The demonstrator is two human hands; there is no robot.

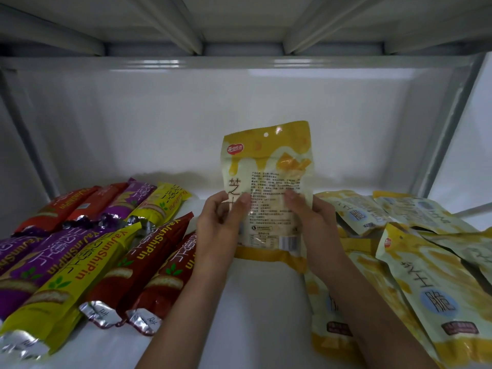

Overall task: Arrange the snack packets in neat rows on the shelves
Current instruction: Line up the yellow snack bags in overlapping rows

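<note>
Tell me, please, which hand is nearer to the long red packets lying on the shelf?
Left. The left hand grips the upright yellow packet just beside the red packets; the right hand holds the yellow packet's far edge, away from them.

"YaJunShiPin" on the long packets [87,251]; "芝士脆" on the yellow pouches [436,294].
</note>
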